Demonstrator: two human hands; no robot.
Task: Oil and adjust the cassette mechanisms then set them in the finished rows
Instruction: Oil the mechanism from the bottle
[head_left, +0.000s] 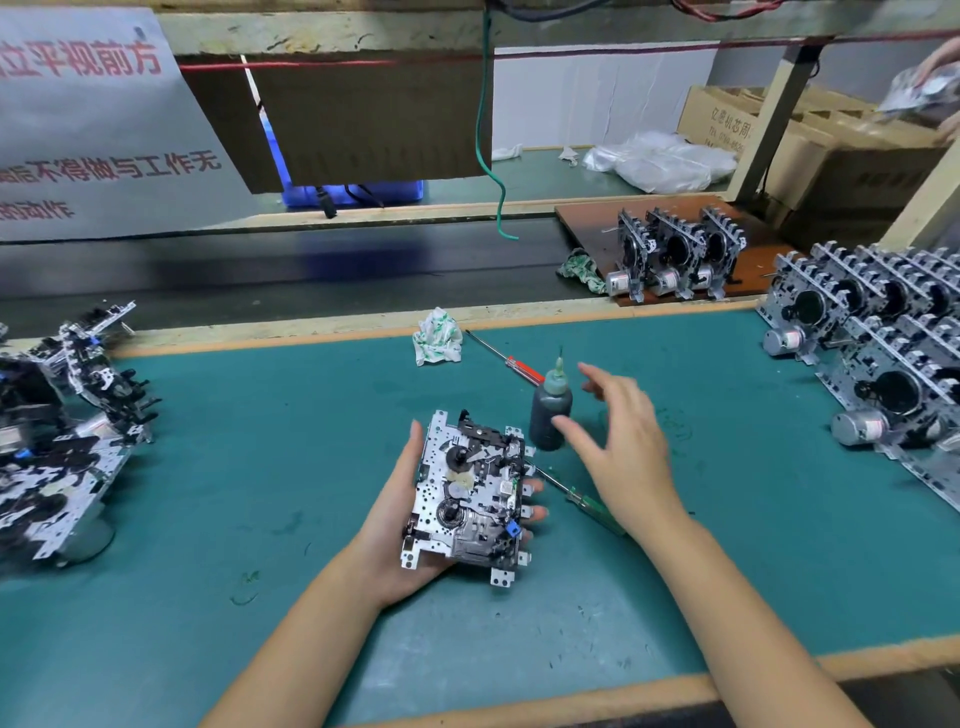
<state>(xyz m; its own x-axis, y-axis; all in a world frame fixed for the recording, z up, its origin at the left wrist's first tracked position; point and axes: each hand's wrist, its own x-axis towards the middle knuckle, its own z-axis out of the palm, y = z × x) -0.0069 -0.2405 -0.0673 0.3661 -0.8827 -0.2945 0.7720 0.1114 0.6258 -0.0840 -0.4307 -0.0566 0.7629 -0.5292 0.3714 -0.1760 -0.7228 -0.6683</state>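
Observation:
My left hand (400, 525) holds a metal cassette mechanism (470, 496) from beneath, face up, fingers curled round its right edge. My right hand (623, 441) hovers open just right of a dark oil bottle (550, 408) standing on the green mat; its fingers are spread and hold nothing. A green-handled screwdriver (587, 501) lies on the mat under my right wrist. A red-handled screwdriver (511, 361) lies behind the bottle. Rows of upright mechanisms (878, 353) stand at the right. A loose pile of mechanisms (62, 431) lies at the left.
A crumpled rag (437, 338) lies near the mat's far edge. Beyond it, a brown board (597, 228) carries three upright mechanisms (675, 260) and another rag (579, 267) on a dark conveyor belt (285, 260). Cardboard boxes (831, 156) stand at the back right.

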